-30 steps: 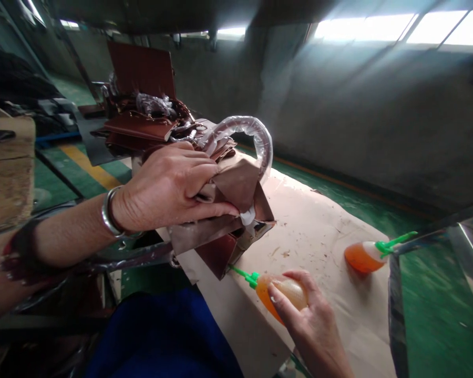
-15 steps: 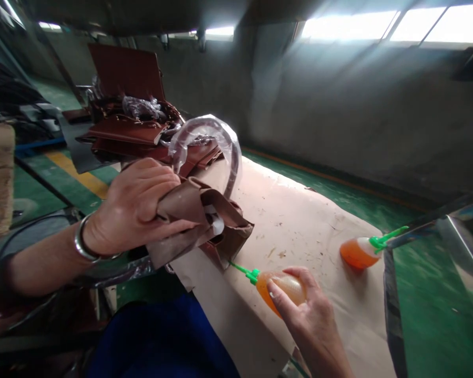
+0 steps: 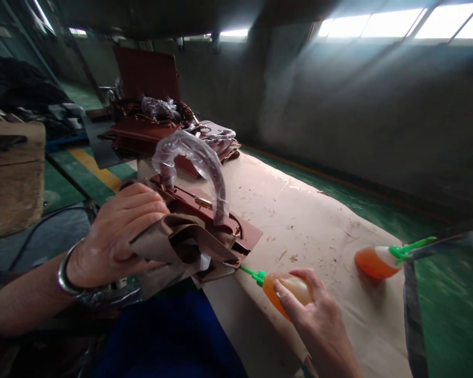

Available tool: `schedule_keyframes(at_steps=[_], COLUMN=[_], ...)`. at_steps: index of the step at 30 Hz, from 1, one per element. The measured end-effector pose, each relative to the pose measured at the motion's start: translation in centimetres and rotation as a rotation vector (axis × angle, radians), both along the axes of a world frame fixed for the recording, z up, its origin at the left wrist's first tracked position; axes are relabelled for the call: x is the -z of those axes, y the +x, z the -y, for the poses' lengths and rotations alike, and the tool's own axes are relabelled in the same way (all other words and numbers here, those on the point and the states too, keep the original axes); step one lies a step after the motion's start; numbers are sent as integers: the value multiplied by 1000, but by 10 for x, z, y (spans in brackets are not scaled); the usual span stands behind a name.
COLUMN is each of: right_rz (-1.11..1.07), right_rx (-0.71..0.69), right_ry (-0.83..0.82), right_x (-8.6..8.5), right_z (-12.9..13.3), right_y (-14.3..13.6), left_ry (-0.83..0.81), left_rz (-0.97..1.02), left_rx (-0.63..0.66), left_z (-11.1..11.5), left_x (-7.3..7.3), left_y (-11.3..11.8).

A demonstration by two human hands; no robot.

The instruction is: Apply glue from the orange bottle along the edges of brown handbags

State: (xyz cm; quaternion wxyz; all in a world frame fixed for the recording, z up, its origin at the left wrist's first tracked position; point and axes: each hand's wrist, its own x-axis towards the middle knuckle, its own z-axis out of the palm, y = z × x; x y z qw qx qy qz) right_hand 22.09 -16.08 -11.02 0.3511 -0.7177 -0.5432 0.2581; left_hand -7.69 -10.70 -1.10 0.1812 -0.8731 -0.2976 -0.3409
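1. The right hand [image 3: 315, 310] was wrapped around a squeeze bottle [image 3: 286, 294] of orange liquid, low at 5 o'clock of the view; thumb and fingers stood only as far apart as the bottle's girth, the thumb laid along the side facing the wearer and the fingers over the far side.
2. The bottle's long axis ran from 4 to 10 o'clock; its green nozzle [image 3: 256, 275] pointed to 10 o'clock, the tip at the lower corner of a red-brown bag [image 3: 191, 205]; whether it touched there could not be told.
3. The left hand [image 3: 120, 236], with a silver bangle [image 3: 65, 270] at the wrist, was closed on the bag's folded brown lining [image 3: 157, 244], at about 8 o'clock; the material was pinched between thumb and fingers.
4. The bag sat just off the middle of the view, at 8 o'clock, by the near edge of the tan-covered table [image 3: 327, 236]; its long axis ran from 10 to 4 o'clock; its plastic-wrapped handle [image 3: 199, 155] arched up toward 12.
5. A second bottle [image 3: 378, 261] stood at 4 o'clock, its nozzle toward 2; a pile of similar bags [image 3: 142, 131] lay at 10 o'clock.
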Motion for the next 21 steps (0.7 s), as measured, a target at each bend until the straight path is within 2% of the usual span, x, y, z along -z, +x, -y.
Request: schedule_keyframes(at_steps=[4,7,11,17,21], right_rz=[22,-19,-37,12,-1], right_rx=[13,-24,-33,-19,-30], right_ry=[6,-53,-115,-112,-94], right_x=[-2,-4,-6,-4,-5], right_z=[-1,0,0,-2,-1], right_y=[-2,-5,-6,-4,-7], left_ry=[-51,-70,-113,-194,-158], left_rz=[65,56,57,66,60], left_rx=[16,56,33,-20,-19], left_z=[6,9,16,28,29], left_x=[5,9,15,25,28], left_y=[-2,-7,-12,-14,-14])
